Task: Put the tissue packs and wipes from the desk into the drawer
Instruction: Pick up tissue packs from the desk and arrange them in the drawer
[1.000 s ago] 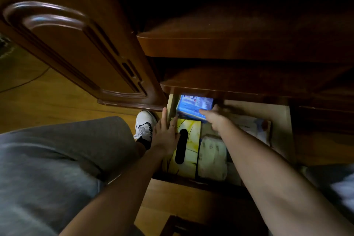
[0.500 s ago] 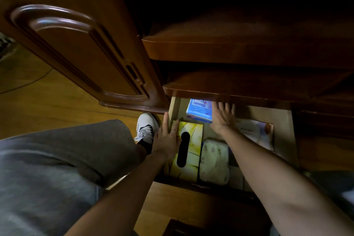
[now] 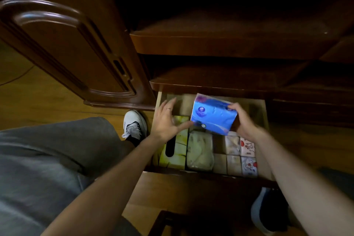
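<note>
A blue tissue pack hangs tilted over the back of the open drawer, gripped at its right end by my right hand. My left hand hovers with fingers spread at the drawer's left side, its thumb reaching the pack's lower left corner. Below in the drawer lie a yellow tissue box with a dark slot, a cream soft pack beside it, and several small patterned tissue packs on the right. The desk top is out of view.
A dark wooden cabinet door stands open at the left. A shelf edge overhangs the drawer's back. My grey-trousered knee and white shoe are left of the drawer; another shoe is at the lower right.
The blue pack lay at the drawer's back with my right hand off it; now my right hand holds it raised and tilted. My left hand has lifted off the yellow box.
</note>
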